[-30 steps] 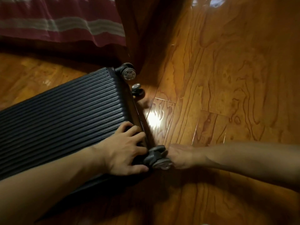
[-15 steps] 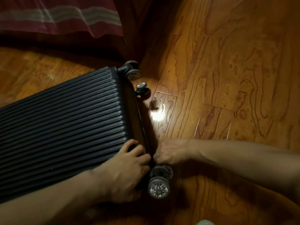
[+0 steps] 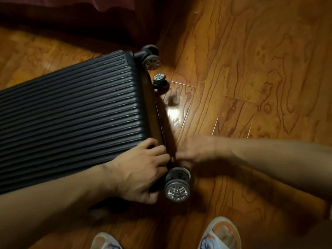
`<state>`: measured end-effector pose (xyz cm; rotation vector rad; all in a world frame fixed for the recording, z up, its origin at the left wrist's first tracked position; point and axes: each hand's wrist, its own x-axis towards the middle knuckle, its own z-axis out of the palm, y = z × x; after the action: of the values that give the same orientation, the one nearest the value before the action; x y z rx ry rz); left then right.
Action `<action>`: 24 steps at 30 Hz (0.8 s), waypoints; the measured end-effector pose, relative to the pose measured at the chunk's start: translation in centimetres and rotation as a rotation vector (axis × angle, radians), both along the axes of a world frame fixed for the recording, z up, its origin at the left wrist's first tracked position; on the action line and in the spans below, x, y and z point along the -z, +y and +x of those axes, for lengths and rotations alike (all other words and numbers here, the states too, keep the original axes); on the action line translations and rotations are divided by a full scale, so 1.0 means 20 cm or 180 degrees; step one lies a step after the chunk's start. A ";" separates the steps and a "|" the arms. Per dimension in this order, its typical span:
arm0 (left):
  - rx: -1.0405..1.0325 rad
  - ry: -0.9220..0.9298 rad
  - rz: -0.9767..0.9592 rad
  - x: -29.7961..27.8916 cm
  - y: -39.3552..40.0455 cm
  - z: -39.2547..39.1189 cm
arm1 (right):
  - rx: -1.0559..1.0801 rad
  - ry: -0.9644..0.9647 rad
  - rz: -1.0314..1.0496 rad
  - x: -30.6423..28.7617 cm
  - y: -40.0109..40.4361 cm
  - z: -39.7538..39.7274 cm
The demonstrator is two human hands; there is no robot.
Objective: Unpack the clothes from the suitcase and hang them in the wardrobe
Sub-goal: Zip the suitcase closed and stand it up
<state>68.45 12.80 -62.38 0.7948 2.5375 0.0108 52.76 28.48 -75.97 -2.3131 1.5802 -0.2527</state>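
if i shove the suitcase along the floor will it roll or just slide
Probably slide: the suitcase lies flat, so its wheels likely carry little weight. The glossy wooden floor should let it skid. The ribbed shell looks rigid, so it likely won't flex.

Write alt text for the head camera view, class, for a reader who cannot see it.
A person's left hand holds the wheeled end of a closed black ribbed suitcase lying flat on a glossy wooden floor, while the blurred right hand reaches to that end's edge. Two slippered feet show at the bottom.
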 end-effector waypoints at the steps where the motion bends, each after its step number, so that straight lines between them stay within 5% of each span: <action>1: 0.0016 0.0029 0.0020 0.00 0.01 0.02 | 0.0177 0.0012 0.0064 -0.01 -0.02 -0.06; 8: 0.0164 -0.0363 -0.0189 -0.04 0.13 0.00 | 0.0796 0.0247 0.0142 -0.05 -0.15 -0.22; 11: 0.0244 -0.0194 0.0226 -0.10 0.01 -0.14 | 0.1244 0.0050 0.0204 -0.04 -0.10 -0.20; 14: -0.1520 0.1276 0.0181 -0.08 -0.37 -0.51 | 0.1418 -0.0232 0.0236 -0.02 -0.01 -0.15; 17: -0.3927 0.0783 -0.0435 -0.05 -0.74 -0.88 | 0.1278 -0.0242 0.0355 0.03 0.07 -0.09; 20: -0.4403 -0.0091 -0.0129 0.04 -0.87 -1.00 | 0.1244 -0.0186 0.0593 0.04 0.08 -0.08; 24: -0.3899 0.0502 -0.0129 0.00 -0.82 -0.92 | 0.1877 -0.0303 0.0618 -0.06 -0.05 -0.26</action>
<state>50.14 -3.64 -62.29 -0.8711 2.7313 0.2946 47.55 27.54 -74.72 -1.6233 2.0960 -0.3209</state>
